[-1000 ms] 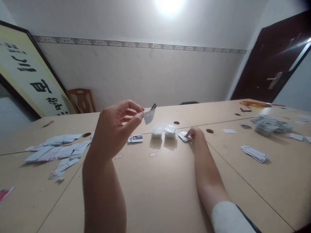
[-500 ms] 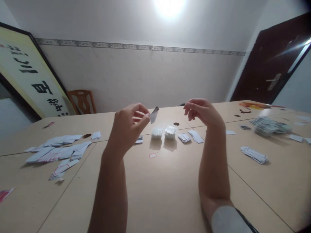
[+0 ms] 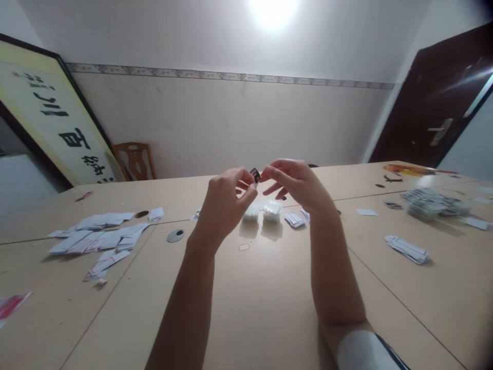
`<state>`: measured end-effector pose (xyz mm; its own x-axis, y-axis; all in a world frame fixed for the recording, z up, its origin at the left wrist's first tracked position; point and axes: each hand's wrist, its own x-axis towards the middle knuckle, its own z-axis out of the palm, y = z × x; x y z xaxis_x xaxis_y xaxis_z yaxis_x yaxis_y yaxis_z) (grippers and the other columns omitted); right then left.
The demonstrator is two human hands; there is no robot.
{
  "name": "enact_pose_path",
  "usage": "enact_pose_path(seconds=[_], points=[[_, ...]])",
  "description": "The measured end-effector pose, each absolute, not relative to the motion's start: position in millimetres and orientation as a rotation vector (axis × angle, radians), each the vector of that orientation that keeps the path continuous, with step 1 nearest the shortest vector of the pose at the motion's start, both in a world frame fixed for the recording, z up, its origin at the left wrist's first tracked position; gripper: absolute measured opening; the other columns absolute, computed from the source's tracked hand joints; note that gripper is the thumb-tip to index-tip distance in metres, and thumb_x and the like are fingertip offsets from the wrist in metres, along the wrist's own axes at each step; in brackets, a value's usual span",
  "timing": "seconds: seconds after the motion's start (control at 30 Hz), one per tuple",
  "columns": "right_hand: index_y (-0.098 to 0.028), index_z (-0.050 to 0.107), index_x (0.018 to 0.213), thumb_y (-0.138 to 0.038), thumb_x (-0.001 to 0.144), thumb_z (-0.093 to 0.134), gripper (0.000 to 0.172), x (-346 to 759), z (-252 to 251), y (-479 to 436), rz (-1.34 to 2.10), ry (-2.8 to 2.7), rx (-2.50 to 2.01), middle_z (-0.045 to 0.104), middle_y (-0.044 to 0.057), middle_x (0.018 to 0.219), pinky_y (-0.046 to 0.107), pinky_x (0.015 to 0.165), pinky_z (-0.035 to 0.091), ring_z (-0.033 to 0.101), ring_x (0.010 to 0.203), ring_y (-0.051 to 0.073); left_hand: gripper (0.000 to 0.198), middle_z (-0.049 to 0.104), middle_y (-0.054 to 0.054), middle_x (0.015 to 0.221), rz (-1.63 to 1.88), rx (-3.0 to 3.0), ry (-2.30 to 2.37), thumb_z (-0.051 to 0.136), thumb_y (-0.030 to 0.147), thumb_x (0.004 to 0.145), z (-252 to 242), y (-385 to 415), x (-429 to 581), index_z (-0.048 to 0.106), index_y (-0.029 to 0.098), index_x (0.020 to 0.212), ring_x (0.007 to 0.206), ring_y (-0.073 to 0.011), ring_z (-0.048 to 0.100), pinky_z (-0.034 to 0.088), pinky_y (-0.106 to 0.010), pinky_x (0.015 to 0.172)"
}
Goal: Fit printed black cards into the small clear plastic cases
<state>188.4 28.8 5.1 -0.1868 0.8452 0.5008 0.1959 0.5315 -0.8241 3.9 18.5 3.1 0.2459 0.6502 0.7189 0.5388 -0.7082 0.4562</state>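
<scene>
the right hand has come leftward to the small dark-printed card, so both hands now meet there. the left hand pinches it, raised over the table; whether the right grips too, i cannot tell.

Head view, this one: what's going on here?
A person holds a small dark-printed piece in the left hand, above the table. The right hand is beside it; whether it touches the piece is unclear. Beyond the wrists stand two clear stacks, with a white card pile to their right. White paper slips lie farther left.
</scene>
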Motion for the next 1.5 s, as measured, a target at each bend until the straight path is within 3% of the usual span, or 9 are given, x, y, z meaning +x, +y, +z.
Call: enact_pose_path(seconds=[0.5, 0.67, 0.8, 0.93, 1.07, 1.23, 1.5], points=[[-0.019, 0.064, 0.086, -0.052, 0.077, 0.075, 0.036, 176, 1, 43, 0.8, -1.601, -0.852, 0.071, 0.001, 0.073, 0.024, 0.053, 0.051, 0.065, 0.06, 0.012, 0.016, 0.071, -0.004, 0.088, 1.403, 2.47, 1.074, 0.055, 0.024, 0.089, -2, 23, 9, 0.071, 0.02, 0.086, 0.078, -0.0162, 0.066, 0.055, -0.03, 0.07], [-0.02, 0.065, 0.086, -0.045, 0.077, 0.075, 0.029, 175, 1, 43, 0.764, -1.596, -0.839, 0.071, 0.002, 0.074, 0.025, 0.057, 0.052, 0.066, 0.069, 0.014, 0.018, 0.07, -0.004, 0.085, 1.358, 2.497, 1.085, 0.055, 0.022, 0.089, -3, 24, 8, 0.073, 0.021, 0.088, 0.077, -0.0158, 0.066, 0.055, -0.028, 0.068], [-0.02, 0.065, 0.084, -0.033, 0.073, 0.076, 0.021, 177, 1, 44, 0.677, -1.582, -0.897, 0.07, 0.001, 0.075, 0.025, 0.051, 0.046, 0.062, 0.062, 0.012, 0.015, 0.072, -0.004, 0.088, 1.396, 2.462, 1.074, 0.058, 0.023, 0.087, -2, 26, 5, 0.073, 0.02, 0.091, 0.077, -0.0157, 0.067, 0.056, -0.028, 0.069], [-0.02, 0.069, 0.082, -0.026, 0.073, 0.073, 0.011, 178, 3, 40, 0.616, -1.611, -0.922, 0.067, 0.0, 0.071, 0.025, 0.05, 0.045, 0.058, 0.057, 0.01, 0.01, 0.069, -0.002, 0.078, 1.439, 2.416, 1.168, 0.064, 0.028, 0.085, 1, 26, 0, 0.069, 0.02, 0.083, 0.071, -0.0148, 0.065, 0.055, -0.028, 0.066], [-0.019, 0.072, 0.078, -0.024, 0.075, 0.071, 0.005, 179, 5, 34, 0.634, -1.638, -0.904, 0.066, 0.0, 0.071, 0.025, 0.051, 0.046, 0.057, 0.058, 0.009, 0.02, 0.065, -0.001, 0.069, 1.473, 2.35, 1.267, 0.069, 0.038, 0.083, 3, 26, -5, 0.064, 0.019, 0.082, 0.063, -0.0139, 0.061, 0.053, -0.027, 0.058], [-0.02, 0.07, 0.077, -0.029, 0.077, 0.073, 0.01, 180, 4, 34, 0.669, -1.633, -0.86, 0.064, -0.001, 0.068, 0.024, 0.05, 0.045, 0.055, 0.056, 0.008, 0.023, 0.069, -0.003, 0.074, 1.35, 2.309, 1.176, 0.068, 0.042, 0.084, 5, 27, -10, 0.069, 0.019, 0.085, 0.064, -0.014, 0.064, 0.052, -0.025, 0.057], [-0.019, 0.071, 0.085, -0.036, 0.072, 0.081, 0.023, 184, 4, 35, 0.698, -1.675, -0.81, 0.066, 0.0, 0.07, 0.024, 0.053, 0.044, 0.056, 0.062, 0.01, 0.018, 0.069, -0.002, 0.077, 1.257, 2.266, 1.018, 0.066, 0.034, 0.085, 5, 28, -10, 0.068, 0.018, 0.077, 0.067, -0.0127, 0.06, 0.047, -0.024, 0.059]])
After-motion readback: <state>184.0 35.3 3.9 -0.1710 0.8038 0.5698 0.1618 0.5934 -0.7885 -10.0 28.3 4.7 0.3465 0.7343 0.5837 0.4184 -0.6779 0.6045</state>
